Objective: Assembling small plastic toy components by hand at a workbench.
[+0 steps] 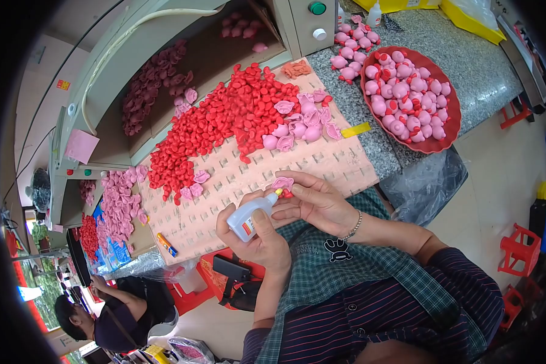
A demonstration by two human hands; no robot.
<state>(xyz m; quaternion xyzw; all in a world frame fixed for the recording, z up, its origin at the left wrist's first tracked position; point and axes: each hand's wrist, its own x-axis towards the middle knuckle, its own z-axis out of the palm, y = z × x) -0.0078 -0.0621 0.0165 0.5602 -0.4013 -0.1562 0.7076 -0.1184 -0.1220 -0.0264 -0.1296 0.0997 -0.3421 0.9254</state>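
My left hand [265, 244] is wrapped round a translucent white glue bottle [242, 219], tilted so that its nozzle points up and to the right. In my right hand [324, 208], a small pink soft-plastic piece [283, 182] is pinched between thumb and fingers, with a bit of red beside it. The nozzle's yellow tip meets or nearly meets this piece; I cannot tell which. Beyond my hands, a large heap of small red pieces [224, 115] covers the patterned pink mat [224, 176]. More pink pieces [309, 121] lie at the heap's right side.
A red scalloped bowl [452, 130] full of pink-and-red figures stands on the grey stone counter [467, 67] at right. A machine opening [206, 48] with pink pieces lies behind the mat. A glue stick [167, 244] rests near its left edge. Another person [112, 315] sits at lower left.
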